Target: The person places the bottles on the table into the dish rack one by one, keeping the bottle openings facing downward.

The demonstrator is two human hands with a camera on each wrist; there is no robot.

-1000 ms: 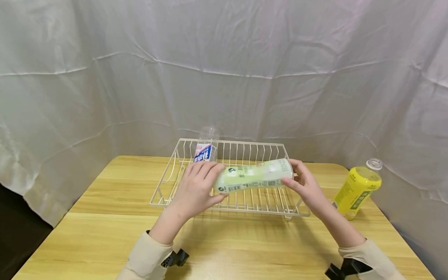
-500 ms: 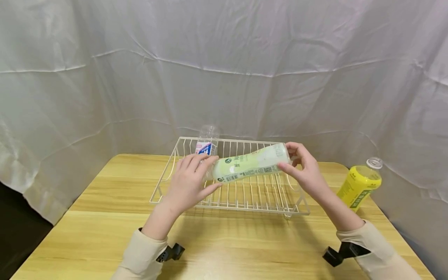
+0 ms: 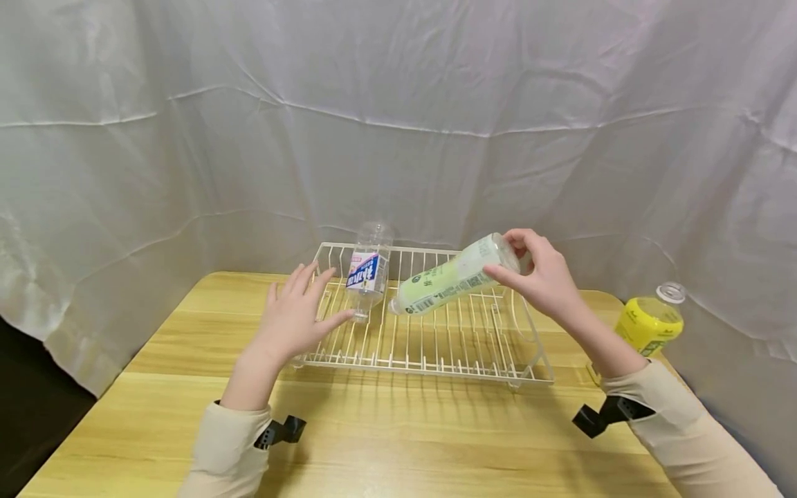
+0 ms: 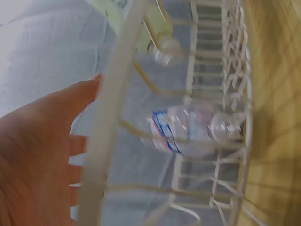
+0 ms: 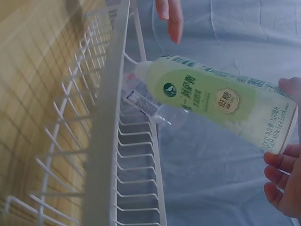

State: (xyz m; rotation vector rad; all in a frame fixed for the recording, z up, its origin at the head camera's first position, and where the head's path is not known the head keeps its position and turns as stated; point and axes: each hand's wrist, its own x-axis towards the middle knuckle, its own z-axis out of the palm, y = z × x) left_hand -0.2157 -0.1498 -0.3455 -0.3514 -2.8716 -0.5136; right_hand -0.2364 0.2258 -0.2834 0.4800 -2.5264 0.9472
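A pale green milk tea bottle (image 3: 445,279) hangs tilted over the white wire dish rack (image 3: 436,366), its neck pointing down and left. My right hand (image 3: 540,275) grips it by the base end, thumb on the near side, as the right wrist view shows with the bottle label (image 5: 207,94). To the left, my left hand (image 3: 294,319) is held over the rack's left part with fingers spread and nothing in it. Near its fingertips a clear bottle with a blue and white label (image 3: 367,270) stands neck down in the rack, leaning back.
At the right of the wooden table (image 3: 398,436) stands a yellow-labelled bottle (image 3: 650,321), partly hidden behind my right forearm. Grey curtain (image 3: 398,138) hangs behind the table. The rack's front rail (image 4: 113,113) crosses close before the left wrist camera.
My left hand has let go of the green bottle's neck end and drawn away left. My right hand has lifted the base end, so the bottle now slopes more steeply, neck down.
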